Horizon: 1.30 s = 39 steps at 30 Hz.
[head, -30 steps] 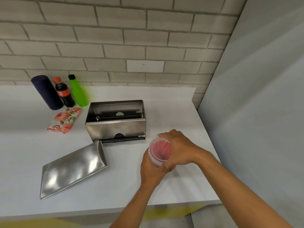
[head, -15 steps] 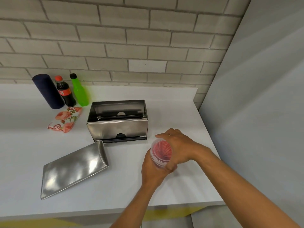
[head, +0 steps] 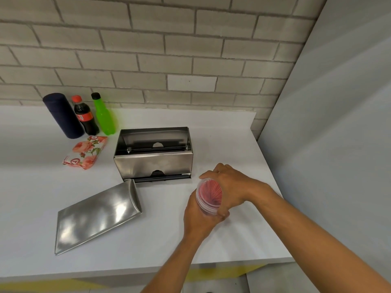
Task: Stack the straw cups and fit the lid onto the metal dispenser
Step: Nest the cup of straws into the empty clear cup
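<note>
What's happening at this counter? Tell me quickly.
A person holds a clear cup of red straws in both hands: the left hand from below, the right hand around the rim. The metal dispenser stands open on the white counter, and its lid lies flat beside it, not fitted.

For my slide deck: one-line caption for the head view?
Both hands, left and right, grip a clear plastic cup of red straws beside the open metal dispenser.
</note>
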Available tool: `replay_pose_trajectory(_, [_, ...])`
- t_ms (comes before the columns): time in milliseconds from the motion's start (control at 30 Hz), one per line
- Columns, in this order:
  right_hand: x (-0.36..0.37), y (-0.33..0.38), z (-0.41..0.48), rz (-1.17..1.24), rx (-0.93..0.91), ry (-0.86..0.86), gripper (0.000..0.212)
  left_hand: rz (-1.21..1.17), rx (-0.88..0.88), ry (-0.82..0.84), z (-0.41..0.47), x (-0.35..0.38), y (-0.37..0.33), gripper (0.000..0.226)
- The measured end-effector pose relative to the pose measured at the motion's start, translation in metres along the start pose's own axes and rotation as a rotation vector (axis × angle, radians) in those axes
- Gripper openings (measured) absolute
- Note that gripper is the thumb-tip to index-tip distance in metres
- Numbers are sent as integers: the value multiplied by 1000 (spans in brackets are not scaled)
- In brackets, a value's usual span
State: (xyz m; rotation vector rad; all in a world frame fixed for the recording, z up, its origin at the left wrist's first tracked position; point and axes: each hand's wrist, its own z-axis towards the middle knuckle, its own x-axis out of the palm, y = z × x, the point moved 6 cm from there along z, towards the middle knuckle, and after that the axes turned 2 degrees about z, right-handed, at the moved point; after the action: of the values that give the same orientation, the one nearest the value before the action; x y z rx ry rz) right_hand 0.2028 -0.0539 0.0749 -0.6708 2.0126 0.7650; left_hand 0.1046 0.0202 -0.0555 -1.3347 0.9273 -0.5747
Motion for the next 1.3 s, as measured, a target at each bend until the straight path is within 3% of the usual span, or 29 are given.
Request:
replay_pose_trajectory(200, [-2, 2, -1, -27, 36, -29, 118, -2, -16, -3, 1, -1, 4, 108])
replay_pose_trajectory(467, [1, 11, -1, -166, 203, -132, 119, 24, -43, -14, -1, -2, 7, 93])
replay_pose_trajectory(567, [-1, 12, -1, -183, 224, -43, 136, 27, -31, -9, 0, -2, 6, 93])
replay_pose_trajectory(633, [-5, 15, -2, -138, 139, 48, 144, 49, -4, -3, 1, -1, 4, 100])
replay_pose_trajectory(800, [-13, 15, 1, -73, -23, 89, 121, 33, 3, -22, -1, -3, 2, 106])
replay_pose_trajectory(1067, [-11, 9, 1, -109, 191, -54, 113, 21, 6, -21, -5, -6, -3, 102])
replay_pose_trajectory(1167, [-13, 7, -3, -123, 213, -54, 127, 21, 2, -15, -5, -6, -2, 104])
replay_pose_trajectory(1300, [-14, 12, -11, -79, 92, 99, 143, 38, 7, -17, -5, -6, -4, 106])
